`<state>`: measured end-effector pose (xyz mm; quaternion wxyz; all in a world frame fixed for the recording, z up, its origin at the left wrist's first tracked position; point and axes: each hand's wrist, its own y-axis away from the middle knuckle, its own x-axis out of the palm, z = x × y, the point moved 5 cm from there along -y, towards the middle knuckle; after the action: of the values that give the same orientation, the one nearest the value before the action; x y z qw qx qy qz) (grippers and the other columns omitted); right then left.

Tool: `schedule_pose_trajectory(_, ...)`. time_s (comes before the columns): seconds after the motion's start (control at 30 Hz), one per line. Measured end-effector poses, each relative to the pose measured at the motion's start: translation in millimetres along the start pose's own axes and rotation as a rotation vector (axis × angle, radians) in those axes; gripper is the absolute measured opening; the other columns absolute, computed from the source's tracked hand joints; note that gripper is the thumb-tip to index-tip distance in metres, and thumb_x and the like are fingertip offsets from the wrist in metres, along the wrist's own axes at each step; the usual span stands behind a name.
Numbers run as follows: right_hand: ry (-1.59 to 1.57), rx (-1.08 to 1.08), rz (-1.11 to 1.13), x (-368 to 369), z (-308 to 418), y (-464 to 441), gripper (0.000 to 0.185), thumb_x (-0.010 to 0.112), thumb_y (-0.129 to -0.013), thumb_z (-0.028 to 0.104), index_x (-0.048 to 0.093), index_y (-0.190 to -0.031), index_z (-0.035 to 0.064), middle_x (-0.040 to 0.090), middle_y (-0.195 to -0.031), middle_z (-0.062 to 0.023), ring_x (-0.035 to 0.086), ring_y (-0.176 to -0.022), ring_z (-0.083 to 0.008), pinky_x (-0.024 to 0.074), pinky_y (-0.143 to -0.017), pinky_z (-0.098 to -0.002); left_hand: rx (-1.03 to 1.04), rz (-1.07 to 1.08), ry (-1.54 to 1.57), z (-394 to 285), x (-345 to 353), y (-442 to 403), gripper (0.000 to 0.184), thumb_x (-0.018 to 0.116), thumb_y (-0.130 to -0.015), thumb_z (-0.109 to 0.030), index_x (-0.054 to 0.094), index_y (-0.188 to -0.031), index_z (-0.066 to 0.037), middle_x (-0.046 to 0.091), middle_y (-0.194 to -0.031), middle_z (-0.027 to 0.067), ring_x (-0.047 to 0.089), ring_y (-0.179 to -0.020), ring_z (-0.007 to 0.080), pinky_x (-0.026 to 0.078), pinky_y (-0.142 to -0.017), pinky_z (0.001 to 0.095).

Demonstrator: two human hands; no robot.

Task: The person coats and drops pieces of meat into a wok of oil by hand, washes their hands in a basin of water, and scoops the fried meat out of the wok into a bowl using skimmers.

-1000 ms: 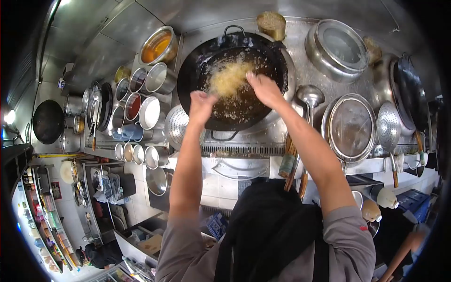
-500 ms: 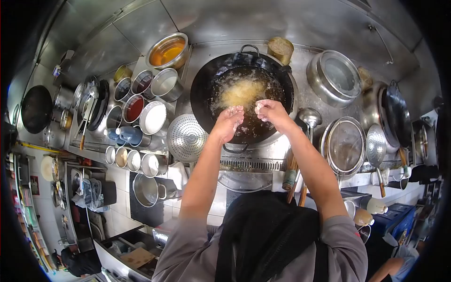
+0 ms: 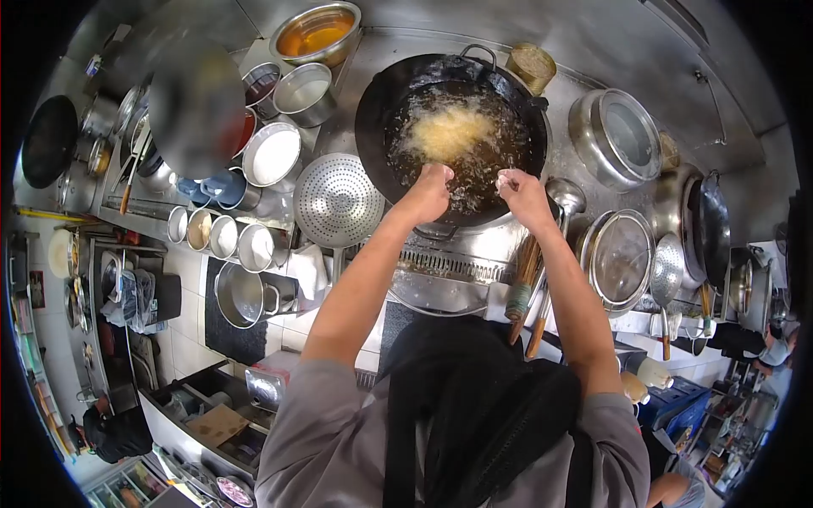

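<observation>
A black wok [image 3: 370,127] of bubbling oil stands on the stove, with a pale golden mass [image 3: 451,133] frying near its middle. Over the near left part of the wok is my left hand [image 3: 429,195], its fingers pressed together. My right hand [image 3: 525,199] is closed too, with curled fingers, above the near right side; white coating clings to its fingertips. What either hand may hold is too small or hidden to name. The hands are apart from each other.
A perforated strainer [image 3: 339,201] lies left of the wok, beside a pot of white powder [image 3: 272,156]. A ladle [image 3: 566,196] and wooden handles [image 3: 522,284] are at the right, near a mesh sieve [image 3: 622,261]. A blurred patch covers the upper left.
The view has shifted, and a blurred patch now covers pots at the upper left. My fingers have drawn closer together, and my hands stand slightly farther apart.
</observation>
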<state>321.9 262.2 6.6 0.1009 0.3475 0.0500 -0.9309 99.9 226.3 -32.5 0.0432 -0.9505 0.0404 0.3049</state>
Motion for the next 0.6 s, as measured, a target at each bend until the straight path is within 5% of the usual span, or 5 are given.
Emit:
schedule_pose_trajectory(0.17, 0.315, -0.215, 0.094, 13.3, 8.7, -17.2, 0.006, 0.063, -0.077, 0.004, 0.064, -0.083, 0.0029, 0.063, -0.089, -0.0275, 0.061, -0.092, -0.0474, 0.0494, -0.081, -0.0529, 0.093, 0.146, -0.279, -31.1, 1.1, -12.5, 0.033, 0.060, -0.072, 0.010, 0.063, -0.105, 0.005, 0.060, -0.113, 0.0295, 0.055, -0.113, 0.0437, 0.046, -0.101, 0.0456)
schedule_pose_trajectory(0.33, 0.324, -0.281, 0.094, 22.6, -1.3, -30.2, 0.012, 0.062, -0.086, 0.013, 0.069, -0.091, 0.0040, 0.066, -0.086, -0.0240, 0.065, -0.085, -0.0439, 0.0518, -0.073, -0.0467, 0.013, 0.100, -0.309, -18.1, 18.5, -27.5, 0.024, 0.054, -0.086, -0.004, 0.061, -0.106, 0.008, 0.067, -0.108, 0.0260, 0.065, -0.108, 0.0396, 0.055, -0.091, 0.0448)
schedule_pose_trajectory(0.4, 0.177, -0.180, 0.003, 22.3, -37.6, -42.7, 0.023, 0.072, -0.083, 0.015, 0.073, -0.101, 0.0000, 0.071, -0.084, -0.0206, 0.072, -0.085, -0.0340, 0.0558, -0.077, -0.0395, 0.020, 0.105, -0.429, -21.9, 16.6, -31.0, 0.025, 0.048, -0.092, -0.010, 0.062, -0.106, 0.005, 0.066, -0.111, 0.0238, 0.066, -0.109, 0.0371, 0.055, -0.091, 0.0436)
schedule_pose_trajectory(0.5, 0.162, -0.227, -0.213, -15.8, -13.8, -38.2, 0.032, 0.073, -0.085, 0.008, 0.069, -0.114, -0.0058, 0.069, -0.110, -0.0226, 0.072, -0.093, -0.0309, 0.0577, -0.082, -0.0375, 0.108, -0.144, -0.439, -46.1, -14.8, -25.3, 0.028, 0.055, -0.088, -0.010, 0.062, -0.114, 0.000, 0.060, -0.116, 0.0193, 0.065, -0.108, 0.0364, 0.057, -0.088, 0.0439)
schedule_pose_trajectory(0.6, 0.065, -0.226, -0.245, -56.5, 49.0, -12.5, 0.024, 0.065, -0.095, 0.008, 0.068, -0.114, -0.0056, 0.069, -0.108, -0.0181, 0.068, -0.095, -0.0258, 0.0537, -0.087, -0.0350, 0.229, -0.369, -0.420, -89.8, -69.7, -1.6, 0.032, 0.059, -0.084, -0.006, 0.061, -0.115, -0.002, 0.058, -0.114, 0.0172, 0.062, -0.109, 0.0357, 0.055, -0.089, 0.0456)
